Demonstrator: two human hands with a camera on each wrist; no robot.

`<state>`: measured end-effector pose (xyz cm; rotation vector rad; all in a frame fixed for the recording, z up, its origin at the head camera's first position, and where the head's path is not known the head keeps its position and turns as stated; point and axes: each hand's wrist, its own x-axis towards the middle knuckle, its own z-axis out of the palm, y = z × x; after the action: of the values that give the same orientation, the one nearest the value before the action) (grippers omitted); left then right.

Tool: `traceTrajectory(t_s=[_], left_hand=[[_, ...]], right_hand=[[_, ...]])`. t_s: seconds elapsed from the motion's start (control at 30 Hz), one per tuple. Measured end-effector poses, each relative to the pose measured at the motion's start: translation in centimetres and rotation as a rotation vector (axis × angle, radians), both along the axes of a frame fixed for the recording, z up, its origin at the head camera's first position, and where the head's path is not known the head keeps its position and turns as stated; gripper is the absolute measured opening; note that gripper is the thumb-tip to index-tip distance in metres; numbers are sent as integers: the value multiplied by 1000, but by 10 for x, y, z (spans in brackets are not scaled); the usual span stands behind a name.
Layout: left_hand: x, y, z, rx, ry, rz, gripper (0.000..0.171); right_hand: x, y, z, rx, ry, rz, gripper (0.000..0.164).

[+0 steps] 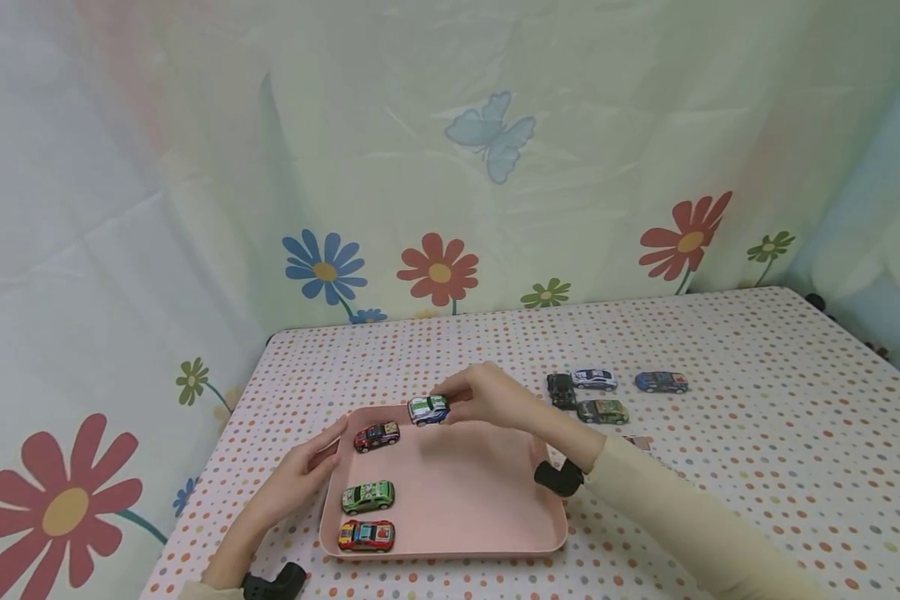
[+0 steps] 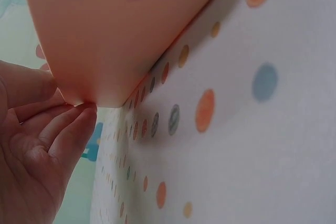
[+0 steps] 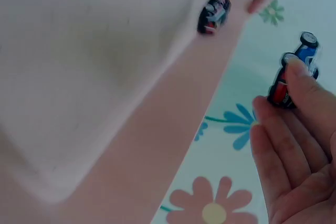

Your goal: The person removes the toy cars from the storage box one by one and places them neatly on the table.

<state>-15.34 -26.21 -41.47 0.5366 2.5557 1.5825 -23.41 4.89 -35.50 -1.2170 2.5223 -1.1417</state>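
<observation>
Grips pink tray point(image 1: 480, 508) at its left rim with left hand point(image 1: 300, 475), digits bent about the edge, forearm slanting up from lower left. Pinches white-and-green toy car point(image 1: 427, 409) by tray's far rim in right hand point(image 1: 487, 397), between thumb and fingers, forearm angled in from lower right.

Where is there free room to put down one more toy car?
In the pink tray, the middle and near right are bare, right of the green car. On the table, room lies right of the dark blue car. Crowded are the tray's left side, and the table around the black car and white car.
</observation>
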Motion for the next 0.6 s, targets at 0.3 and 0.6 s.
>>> traceTrajectory(t_s=[0.3,0.6], left_hand=[[0,-1,0,-13,-26,14,49],[-1,-2,0,-1,-31,7,49]], right_hand=[[-8,74,10,42,8,-199,37],[-7,165,14,112,13,-403,45]])
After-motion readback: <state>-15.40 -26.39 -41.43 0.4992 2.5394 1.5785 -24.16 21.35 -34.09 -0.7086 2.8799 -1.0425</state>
